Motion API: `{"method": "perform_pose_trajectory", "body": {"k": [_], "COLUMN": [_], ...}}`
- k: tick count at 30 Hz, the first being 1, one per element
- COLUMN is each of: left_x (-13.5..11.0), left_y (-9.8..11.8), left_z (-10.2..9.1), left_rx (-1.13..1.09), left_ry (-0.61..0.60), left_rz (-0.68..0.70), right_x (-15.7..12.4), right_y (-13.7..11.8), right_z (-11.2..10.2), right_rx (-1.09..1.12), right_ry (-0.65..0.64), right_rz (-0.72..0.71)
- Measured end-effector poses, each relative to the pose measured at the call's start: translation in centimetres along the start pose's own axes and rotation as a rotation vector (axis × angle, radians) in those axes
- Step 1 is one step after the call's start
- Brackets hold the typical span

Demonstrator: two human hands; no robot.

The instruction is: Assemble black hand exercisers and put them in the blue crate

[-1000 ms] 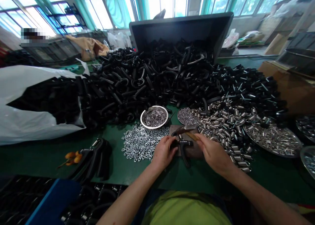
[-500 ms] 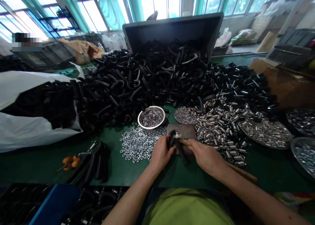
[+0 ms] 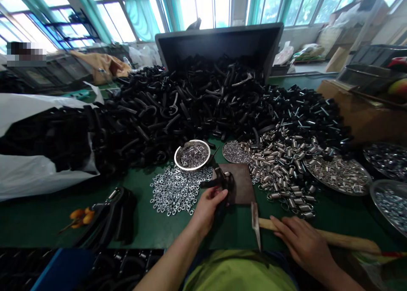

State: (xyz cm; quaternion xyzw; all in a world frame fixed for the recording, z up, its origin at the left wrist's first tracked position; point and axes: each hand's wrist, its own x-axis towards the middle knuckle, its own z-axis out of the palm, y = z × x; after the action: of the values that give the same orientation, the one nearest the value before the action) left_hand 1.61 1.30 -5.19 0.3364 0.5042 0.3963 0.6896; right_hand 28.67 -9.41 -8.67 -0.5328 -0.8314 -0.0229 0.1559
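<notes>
My left hand (image 3: 208, 206) is closed on a black curved handle piece (image 3: 226, 181), its thumb and fingers pinching the near side. The piece rests over a flat brown metal plate (image 3: 243, 185) on the table. My right hand (image 3: 303, 242) lies across the wooden shaft of a hammer (image 3: 343, 240), with its fingers curled loosely over it. The narrow steel hammer head (image 3: 255, 225) is low over the table at the front edge, right of the plate. Loose nuts (image 3: 173, 189) spread left of my left hand.
Behind is a heap of black handles (image 3: 178, 104) spilling from a grey bin (image 3: 219, 38). Springs (image 3: 286, 168) lie right of the plate. A steel bowl (image 3: 207, 155) holds small pins. Orange fruit (image 3: 81, 216) and several assembled handles (image 3: 119, 219) are at left.
My right hand has moved the hammer away from the black handle piece, rightward and toward me. My left hand has turned the piece on the plate.
</notes>
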Motion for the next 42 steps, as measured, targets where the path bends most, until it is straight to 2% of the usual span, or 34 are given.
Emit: {"method": "perform_pose_trajectory", "body": {"k": [3, 6, 9, 12, 15, 19, 22, 24, 26, 29, 34, 42], "left_x": [-1.5, -2.8, -3.9, -4.1, -2.4, 3.3, 8.4, 11.3, 13.8, 16.5, 18.3, 18.2], "left_y": [-1.1, -1.9, -1.6, -0.1, 2.2, 5.1, 6.4, 6.8, 6.8, 6.4, 5.6, 6.6], "left_z": [1.9, 3.1, 3.2, 2.3, 1.0, 0.0, 0.7, 1.7, 2.8, 4.3, 4.9, 4.4], "left_rx": [-0.214, -0.211, -0.105, 0.045, 0.229, 0.659, 1.068, 1.288, 1.409, 1.445, 1.414, 1.185], "left_ry": [0.008, -0.004, -0.026, -0.047, -0.056, 0.014, 0.058, 0.064, 0.061, 0.051, 0.06, 0.061], "left_rz": [-0.117, -0.07, -0.041, -0.02, 0.127, 0.438, 0.624, 0.67, 0.673, 0.648, 0.612, 0.51], "right_x": [0.2, 2.5, 7.0, 13.2, 19.4, 24.5, 25.7, 25.8, 25.7, 25.5, 25.5, 25.5], "right_y": [0.1, 0.1, 0.7, 1.9, 3.2, 4.3, 4.7, 4.9, 5.0, 5.2, 5.7, 6.8], "right_z": [0.8, 0.3, -0.5, -0.9, -0.4, 1.2, 2.3, 2.6, 2.7, 2.5, 2.5, 2.9], "right_rx": [-0.035, -0.028, 0.048, 0.082, -0.047, -0.095, -0.112, -0.117, -0.117, -0.111, -0.071, 0.072], "right_ry": [-0.005, 0.02, 0.031, 0.021, -0.128, -0.211, -0.251, -0.259, -0.255, -0.236, -0.207, -0.191], "right_rz": [-0.038, -0.043, -0.004, 0.047, 0.119, 0.145, 0.173, 0.198, 0.223, 0.261, 0.326, 0.404]}}
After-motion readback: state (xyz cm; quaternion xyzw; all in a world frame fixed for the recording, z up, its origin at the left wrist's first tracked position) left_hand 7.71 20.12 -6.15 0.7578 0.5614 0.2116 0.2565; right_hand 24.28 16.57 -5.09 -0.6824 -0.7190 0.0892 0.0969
